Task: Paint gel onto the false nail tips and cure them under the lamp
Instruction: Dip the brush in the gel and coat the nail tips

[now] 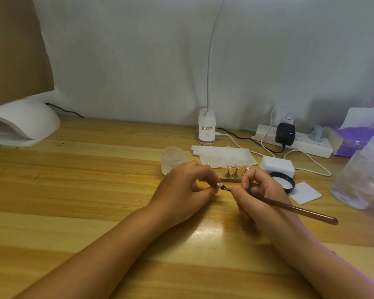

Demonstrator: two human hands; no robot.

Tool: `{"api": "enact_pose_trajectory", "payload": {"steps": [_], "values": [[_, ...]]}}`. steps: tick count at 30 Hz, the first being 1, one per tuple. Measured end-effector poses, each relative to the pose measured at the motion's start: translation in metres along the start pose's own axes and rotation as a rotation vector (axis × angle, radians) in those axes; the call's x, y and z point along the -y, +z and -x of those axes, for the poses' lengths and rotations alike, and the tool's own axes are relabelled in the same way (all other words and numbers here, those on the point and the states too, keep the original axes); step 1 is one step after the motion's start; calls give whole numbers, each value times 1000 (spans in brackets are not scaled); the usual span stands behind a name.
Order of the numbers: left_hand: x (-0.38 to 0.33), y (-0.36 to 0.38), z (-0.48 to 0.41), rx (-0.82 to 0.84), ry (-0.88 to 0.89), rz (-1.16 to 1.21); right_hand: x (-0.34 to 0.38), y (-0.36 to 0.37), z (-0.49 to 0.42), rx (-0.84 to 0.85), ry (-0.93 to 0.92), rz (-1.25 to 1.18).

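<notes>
My left hand (185, 190) pinches a small stand carrying a pink false nail tip (219, 185), held just above the wooden table (84, 190). My right hand (258, 194) grips a brown gel brush (298, 209) like a pen, and the bristles touch that tip. Behind my hands, three more pink nail tips (236, 167) stand on pegs in a wooden holder (230, 180). The white curing lamp (24, 124) sits at the far left of the table.
A frosted jar (172, 159) stands behind my left hand, its black lid (284, 180) to the right. Paper wipes (225, 156), a white sponge block (277, 166), a white pad (304, 193), a desk lamp base (207, 130), a power strip (300, 142) and a clear plastic container (363, 175) crowd the right.
</notes>
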State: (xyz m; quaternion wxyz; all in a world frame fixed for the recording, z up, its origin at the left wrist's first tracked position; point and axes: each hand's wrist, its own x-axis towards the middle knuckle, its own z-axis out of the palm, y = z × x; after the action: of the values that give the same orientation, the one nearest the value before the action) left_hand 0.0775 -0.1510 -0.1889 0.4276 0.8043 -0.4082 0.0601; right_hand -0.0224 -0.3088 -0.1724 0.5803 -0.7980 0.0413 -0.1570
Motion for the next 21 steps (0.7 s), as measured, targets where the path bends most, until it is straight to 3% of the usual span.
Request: {"api": "enact_pose_trajectory", "payload": {"steps": [4, 10, 21], "values": [[1, 0, 0, -2, -8, 19, -2, -1, -1, -43, -11, 57], [1, 0, 0, 0, -3, 19, 4, -2, 3, 13, -28, -110], [0, 0, 1, 40, 0, 31, -1, 0, 0, 3, -21, 78]]}}
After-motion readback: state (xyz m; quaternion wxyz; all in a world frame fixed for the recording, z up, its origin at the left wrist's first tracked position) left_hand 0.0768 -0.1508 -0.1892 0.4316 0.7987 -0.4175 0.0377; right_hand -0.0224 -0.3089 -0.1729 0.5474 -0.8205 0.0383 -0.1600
